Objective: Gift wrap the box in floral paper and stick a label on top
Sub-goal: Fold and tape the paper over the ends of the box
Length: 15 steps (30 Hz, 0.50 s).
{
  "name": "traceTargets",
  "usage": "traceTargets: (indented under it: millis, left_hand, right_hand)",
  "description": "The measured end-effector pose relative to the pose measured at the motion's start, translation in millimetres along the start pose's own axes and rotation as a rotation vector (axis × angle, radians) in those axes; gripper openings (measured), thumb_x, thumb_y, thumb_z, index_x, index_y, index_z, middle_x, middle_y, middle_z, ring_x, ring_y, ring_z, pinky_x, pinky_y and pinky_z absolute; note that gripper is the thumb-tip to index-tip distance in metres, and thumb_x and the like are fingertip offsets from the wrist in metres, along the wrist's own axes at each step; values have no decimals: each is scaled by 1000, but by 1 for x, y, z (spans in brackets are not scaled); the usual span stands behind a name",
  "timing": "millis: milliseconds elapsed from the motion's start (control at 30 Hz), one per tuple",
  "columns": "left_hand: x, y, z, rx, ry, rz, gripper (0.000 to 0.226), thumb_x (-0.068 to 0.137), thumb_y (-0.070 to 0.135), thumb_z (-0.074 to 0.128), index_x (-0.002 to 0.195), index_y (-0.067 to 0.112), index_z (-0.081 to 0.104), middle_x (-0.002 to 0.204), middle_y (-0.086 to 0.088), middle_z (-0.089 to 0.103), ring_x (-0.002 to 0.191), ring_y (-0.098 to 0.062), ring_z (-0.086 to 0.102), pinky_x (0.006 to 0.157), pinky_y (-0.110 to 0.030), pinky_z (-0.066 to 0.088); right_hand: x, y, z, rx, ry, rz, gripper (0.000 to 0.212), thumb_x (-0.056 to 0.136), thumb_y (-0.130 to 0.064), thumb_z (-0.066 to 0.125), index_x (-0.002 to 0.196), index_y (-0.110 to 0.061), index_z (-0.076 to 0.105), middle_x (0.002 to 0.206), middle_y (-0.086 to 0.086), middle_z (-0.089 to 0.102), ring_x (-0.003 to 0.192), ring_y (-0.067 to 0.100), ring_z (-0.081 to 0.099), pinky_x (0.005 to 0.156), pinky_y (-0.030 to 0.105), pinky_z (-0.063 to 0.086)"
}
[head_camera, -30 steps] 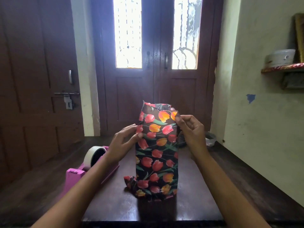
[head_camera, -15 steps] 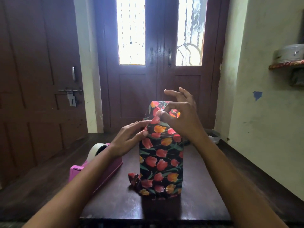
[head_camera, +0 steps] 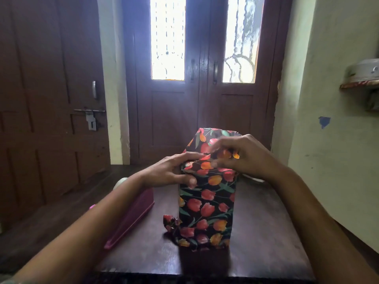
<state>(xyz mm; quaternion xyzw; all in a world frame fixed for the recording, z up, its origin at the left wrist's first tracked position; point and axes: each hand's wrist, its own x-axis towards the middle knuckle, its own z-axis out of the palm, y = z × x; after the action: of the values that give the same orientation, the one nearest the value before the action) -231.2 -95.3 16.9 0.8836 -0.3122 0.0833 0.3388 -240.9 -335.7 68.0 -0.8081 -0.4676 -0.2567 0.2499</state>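
Upright box (head_camera: 207, 201) sheathed in floral paper (head_camera: 205, 138), standing mid-table (head_camera: 266, 242), with loose paper crumpled at its base. The left hand (head_camera: 170, 171), fingers nearly straight, presses the top left corner; the right hand (head_camera: 244, 156), fingers curled, pinches the top flap. Pink tape dispenser (head_camera: 131, 218) at left; double door (head_camera: 203, 99) behind; lidded tin (head_camera: 363, 70) on a wall shelf, contents unseen. Half a second earlier the right hand was higher, fingers spread.

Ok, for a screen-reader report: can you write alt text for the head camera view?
Two hands fold floral paper over the top of an upright box on a dark table: the left hand presses its left corner, the right hand pinches the flap. A pink tape dispenser sits left.
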Motion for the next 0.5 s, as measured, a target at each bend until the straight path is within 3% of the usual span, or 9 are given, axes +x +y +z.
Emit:
traceTargets:
  millis: [67, 133, 233, 300, 367, 500]
  left_hand:
    - [1, 3, -6, -139, -98, -31, 86, 62, 78, 59, 138, 41, 38, 141, 12, 44, 127, -5, 46, 104, -31, 43]
    - [2, 2, -13, -293, -135, -46, 87, 67, 82, 47, 138, 32, 41, 138, 13, 48, 126, -4, 47, 100, -23, 44]
    - [11, 4, -15, -421, -2, -188, 75, 74, 81, 37, 125, 29, 55, 124, 7, 61, 116, -7, 58, 94, -26, 50]
    - [21, 5, -10, -252, 136, -200, 42, 83, 59, 51, 110, 30, 67, 113, 2, 64, 107, -14, 61, 97, -41, 49]
    - [28, 4, -4, -40, 157, -178, 22, 83, 42, 64, 102, 35, 70, 115, 4, 56, 111, -13, 55, 100, -41, 46]
    - [29, 16, -9, -84, -45, -255, 42, 78, 45, 64, 118, 32, 63, 129, 10, 51, 117, -7, 51, 96, -23, 43]
  right_hand:
    - [-2, 2, 0, -64, 14, -34, 12, 77, -35, 71, 88, -31, 72, 63, -27, 55, 62, 1, 56, 58, 24, 43]
    - [-7, 0, 2, -39, 4, -31, 11, 76, -37, 69, 85, -32, 73, 63, -27, 56, 64, 2, 59, 60, 25, 50]
    - [-14, -5, 8, -5, -20, -52, 12, 74, -40, 67, 84, -36, 71, 65, -33, 54, 68, -5, 60, 64, 16, 49]
    - [-17, -7, 12, -37, -37, -69, 10, 76, -34, 71, 85, -31, 74, 66, -36, 50, 66, -10, 57, 65, 13, 45]
    - [-20, -7, 15, -51, -49, -72, 10, 76, -32, 72, 85, -30, 74, 66, -38, 48, 67, -13, 56, 65, 9, 42]
    - [-26, -9, 13, 1, -74, -42, 25, 73, -49, 65, 87, -31, 74, 71, -35, 55, 70, -6, 62, 66, 19, 53]
